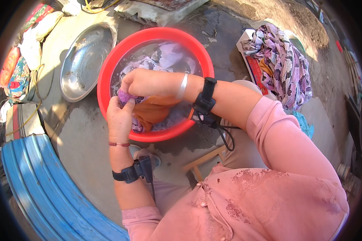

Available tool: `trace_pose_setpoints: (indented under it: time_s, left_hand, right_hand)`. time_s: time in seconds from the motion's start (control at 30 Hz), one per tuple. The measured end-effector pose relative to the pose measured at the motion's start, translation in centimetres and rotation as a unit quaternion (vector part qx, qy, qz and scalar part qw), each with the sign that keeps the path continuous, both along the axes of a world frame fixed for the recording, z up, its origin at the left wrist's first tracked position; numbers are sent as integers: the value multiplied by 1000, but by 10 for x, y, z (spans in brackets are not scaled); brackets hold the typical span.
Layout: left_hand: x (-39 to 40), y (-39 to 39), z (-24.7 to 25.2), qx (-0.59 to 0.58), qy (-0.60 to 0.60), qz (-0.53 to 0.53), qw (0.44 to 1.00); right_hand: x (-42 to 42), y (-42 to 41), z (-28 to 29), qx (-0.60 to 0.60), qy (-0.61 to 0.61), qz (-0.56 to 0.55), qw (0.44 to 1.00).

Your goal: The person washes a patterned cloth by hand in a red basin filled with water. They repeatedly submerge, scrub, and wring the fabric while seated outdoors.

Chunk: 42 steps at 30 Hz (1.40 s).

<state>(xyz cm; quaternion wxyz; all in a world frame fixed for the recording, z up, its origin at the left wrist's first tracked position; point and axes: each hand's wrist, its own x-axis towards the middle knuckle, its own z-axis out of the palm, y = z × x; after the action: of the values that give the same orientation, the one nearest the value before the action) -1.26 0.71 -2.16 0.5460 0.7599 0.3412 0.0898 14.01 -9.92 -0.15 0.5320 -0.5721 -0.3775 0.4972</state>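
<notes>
A red plastic basin [209,61] holds soapy-looking water with a wet purple floral cloth [169,55] partly under the surface. Over the basin's left part, my left hand [119,113] pinches a purple patterned piece of the cloth between thumb and fingers. Just above it, my right hand [143,82] has its fingers curled on the same bunched piece; its fingertips are partly hidden. Below my right forearm hangs an orange-brown section of cloth [154,110], its lower end reaching the basin's near side.
Left of the basin, a metal basin [89,61] leans tilted. At the right, a heap of purple floral fabric [281,64] lies on a box. Blue corrugated sheeting [54,186] runs along the lower left, and a wooden frame [203,158] stands near my legs.
</notes>
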Motion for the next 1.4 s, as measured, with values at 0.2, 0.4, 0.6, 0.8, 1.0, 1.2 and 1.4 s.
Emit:
trace_pose_setpoints:
  time_s: [0.2, 0.4, 0.6, 0.8, 1.0, 1.2, 1.4]
  left_hand:
    - [-5, -6, -2, -28, 10, 30, 999]
    - [-22, -5, 4, -122, -53, 99, 986]
    - [-37, 2, -1, -158, -81, 185, 967]
    - [-54, 16, -5, -251, -116, 283, 918]
    - [-78, 19, -21, -380, -163, 384, 825]
    - [-92, -11, -43, -506, -131, 320, 790]
    - [-104, -25, -107, -481, -75, 284, 826]
  right_hand:
    - [4, 6, -27, -32, -32, -56, 997]
    - [-4, -18, -61, -159, -317, 100, 930]
    - [-40, -41, -68, -133, -454, 136, 870]
    - [-74, -54, -54, -80, -447, 104, 885]
    - [-85, -67, -39, 41, -397, 12, 917]
    - [-105, -68, -26, 144, -364, 53, 919]
    - [-110, -68, -60, 103, -351, 118, 923]
